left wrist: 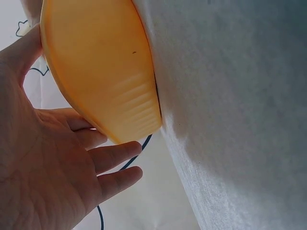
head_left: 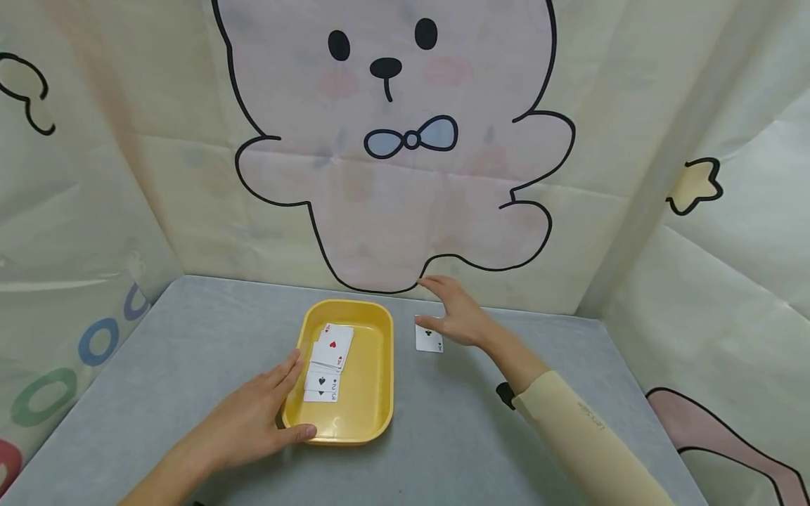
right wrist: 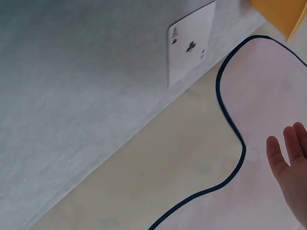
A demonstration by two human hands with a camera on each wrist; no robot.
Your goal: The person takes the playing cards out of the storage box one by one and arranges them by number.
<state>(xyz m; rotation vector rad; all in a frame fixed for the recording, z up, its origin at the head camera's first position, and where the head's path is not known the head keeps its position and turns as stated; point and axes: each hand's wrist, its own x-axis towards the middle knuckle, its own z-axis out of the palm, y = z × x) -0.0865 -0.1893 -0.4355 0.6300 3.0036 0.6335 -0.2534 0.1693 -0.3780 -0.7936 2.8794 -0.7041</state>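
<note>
Club card [head_left: 430,341] lay below the right hand's [head_left: 462,316] spread fingers, best pinched edgewise; left hand's [head_left: 261,409] straight fingers touched the tray [head_left: 370,372]

My head cam's bright & fairly even, light seemingly from above; soft-edged shadows on the grey table [head_left: 240,330], one below the right forearm [head_left: 515,358], another by the left hand [head_left: 253,414]. I get a slight gloss on the yellow tray [head_left: 373,365] & a pale sheen streak across the L wall sheet [head_left: 57,211]. L wrist cam's dimmer: palm in half-shade, table darkening twd the upper R corner, a blurry-edged shadow across its lower part. R wrist cam's dull too, darkest upper L, & I find the club card's [right wrist: 192,60] corner print soft, hard to read
</note>
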